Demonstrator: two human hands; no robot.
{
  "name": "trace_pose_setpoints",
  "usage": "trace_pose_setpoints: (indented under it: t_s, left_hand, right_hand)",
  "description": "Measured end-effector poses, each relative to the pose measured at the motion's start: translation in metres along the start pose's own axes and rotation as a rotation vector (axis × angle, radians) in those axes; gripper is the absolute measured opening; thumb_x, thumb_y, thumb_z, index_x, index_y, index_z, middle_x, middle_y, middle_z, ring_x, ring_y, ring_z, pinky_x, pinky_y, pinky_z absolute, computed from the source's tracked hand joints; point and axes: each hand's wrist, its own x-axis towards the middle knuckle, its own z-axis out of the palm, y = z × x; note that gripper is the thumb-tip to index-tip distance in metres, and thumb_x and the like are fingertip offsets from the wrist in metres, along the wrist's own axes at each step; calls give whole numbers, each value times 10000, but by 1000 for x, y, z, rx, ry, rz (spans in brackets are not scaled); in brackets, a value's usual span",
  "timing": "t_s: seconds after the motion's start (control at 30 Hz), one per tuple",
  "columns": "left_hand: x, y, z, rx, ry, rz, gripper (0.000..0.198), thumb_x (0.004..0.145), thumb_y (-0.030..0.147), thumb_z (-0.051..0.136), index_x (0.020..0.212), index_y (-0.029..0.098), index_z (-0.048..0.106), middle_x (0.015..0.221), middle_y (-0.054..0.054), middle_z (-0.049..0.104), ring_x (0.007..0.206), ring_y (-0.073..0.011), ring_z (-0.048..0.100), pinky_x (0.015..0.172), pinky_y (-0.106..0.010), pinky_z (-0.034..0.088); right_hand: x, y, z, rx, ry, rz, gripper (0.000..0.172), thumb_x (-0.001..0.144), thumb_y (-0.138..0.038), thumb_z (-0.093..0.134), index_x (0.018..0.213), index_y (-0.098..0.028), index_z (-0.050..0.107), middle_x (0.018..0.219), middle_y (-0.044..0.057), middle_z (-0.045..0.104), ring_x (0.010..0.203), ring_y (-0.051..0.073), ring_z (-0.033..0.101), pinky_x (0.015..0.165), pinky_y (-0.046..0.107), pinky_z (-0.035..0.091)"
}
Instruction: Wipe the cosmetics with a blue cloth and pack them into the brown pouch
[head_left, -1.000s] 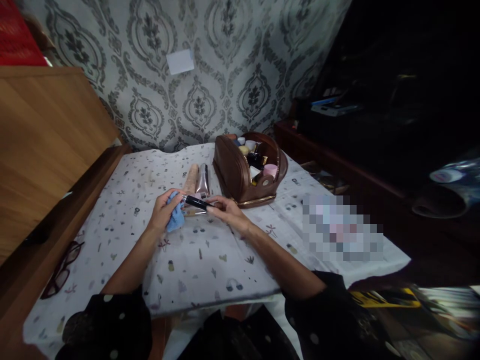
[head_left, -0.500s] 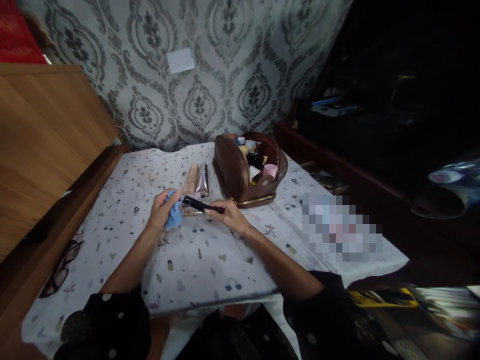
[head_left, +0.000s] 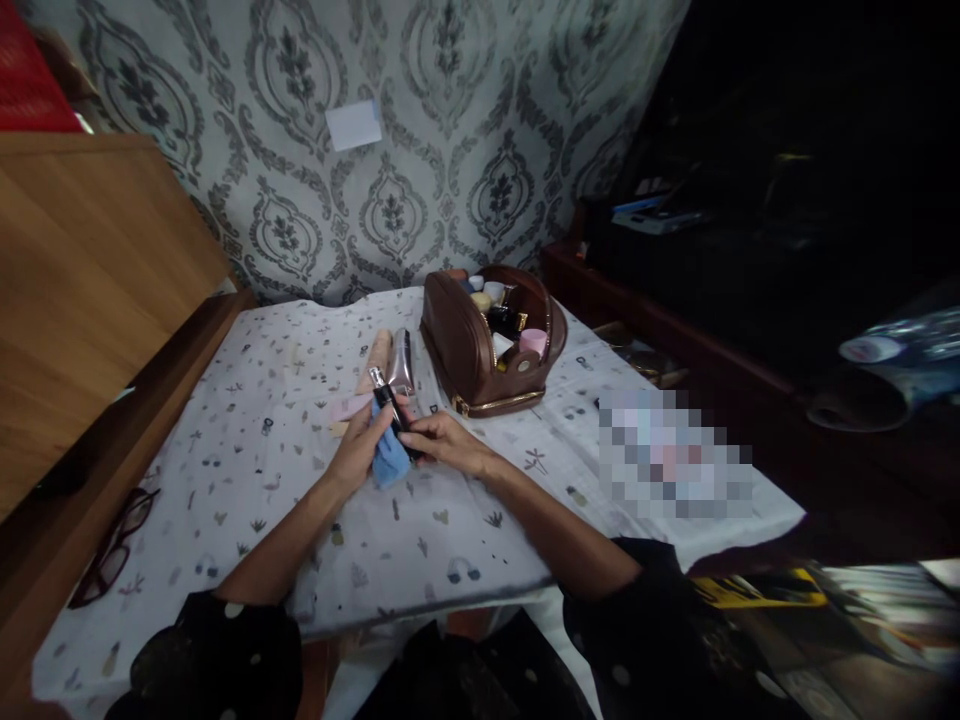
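Counts: 2 hands, 1 black tube, 1 blue cloth, 1 beige tube, 1 silvery-mauve tube, 1 pink item, 1 brown bag, 1 pair of glasses. Black tube was held slanted over the tablecloth, left of the bag. Left hand was closed around its upper part with the cloth; right hand gripped the lower end, fingers bent. Beige and mauve tubes lay side by side just beyond; the hands and black tube hid their near ends. Left hand partly covered the pink item. Bag sat unzipped, several small containers inside, exact count unclear. Glasses were at the left table edge; blurred-out patch on the right, contents unreadable. Materials: black tube slim, glossy, silver-tipped; cloth soft, bunched; bag leather-look, rounded, gold zip; tablecloth white, printed.
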Motion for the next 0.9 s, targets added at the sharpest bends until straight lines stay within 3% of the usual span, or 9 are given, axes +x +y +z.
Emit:
trace_pose_setpoints:
  t_s: [0.2, 0.3, 0.4, 0.57, 0.67, 0.77, 0.83, 0.9]
  left_hand:
    - [0, 7, -11, 225, -86, -40, 460, 800, 601, 698, 933, 161, 691, 765, -24, 680, 641, -143, 599, 570, -234, 472]
    - [0, 21, -22, 517, -196, -9, 395, 848, 549, 660, 740, 169, 672, 659, -6, 631, 574, -135, 530, 531, -234, 411]
    - [0, 29, -27, 691, -303, 57, 306, 816, 475, 712, 683, 202, 671, 595, 9, 597, 540, -149, 488, 521, -247, 373]
    - [0, 32, -27, 830, -363, 160, 279, 812, 422, 717, 619, 233, 646, 534, 24, 549, 492, -160, 460, 487, -254, 323]
    - [1, 32, -29, 854, -282, 178, 221, 862, 434, 656, 802, 227, 701, 618, 22, 600, 588, -177, 538, 553, -251, 378]
    - [4, 30, -32, 857, -59, 188, 295, 920, 440, 566, 1096, 226, 666, 641, 40, 588, 621, -171, 558, 630, -255, 415]
    - [4, 26, -32, 853, 94, 226, 342, 944, 445, 513, 1188, 225, 608, 675, 40, 584, 643, -167, 571, 680, -263, 439]
    - [2, 21, -29, 833, 171, 278, 376, 952, 453, 491, 1243, 224, 556, 835, 1, 638, 780, -179, 620, 780, -284, 468]
  right_hand:
    - [1, -2, -4, -113, 101, -16, 600, 744, -713, 690, 656, -119, 659, 541, -38, 503, 515, 75, 433, 477, 205, 306]
    - [0, -7, -7, -43, 246, -54, 536, 748, -645, 734, 927, -140, 716, 642, -29, 565, 555, 94, 499, 490, 208, 359]
    - [1, -6, -8, 102, 331, -111, 576, 728, -592, 784, 1124, -192, 661, 734, -26, 604, 561, 96, 536, 483, 206, 394]
    - [5, 5, -8, 145, 273, -95, 496, 681, -588, 820, 903, -171, 668, 659, -43, 586, 522, 78, 523, 497, 204, 413]
    - [7, 9, -9, 141, 291, -69, 495, 657, -590, 832, 854, -171, 657, 625, -54, 574, 495, 75, 515, 479, 204, 408]
    - [8, 8, -10, 132, 316, -50, 507, 635, -598, 837, 818, -165, 648, 608, -57, 567, 470, 68, 501, 450, 197, 391]
    - [8, 8, -10, 125, 317, -43, 507, 638, -600, 834, 809, -161, 647, 595, -54, 571, 464, 69, 505, 442, 194, 385]
    - [8, 9, -9, 127, 305, -39, 510, 642, -607, 831, 802, -162, 642, 576, -51, 579, 456, 71, 509, 436, 192, 380]
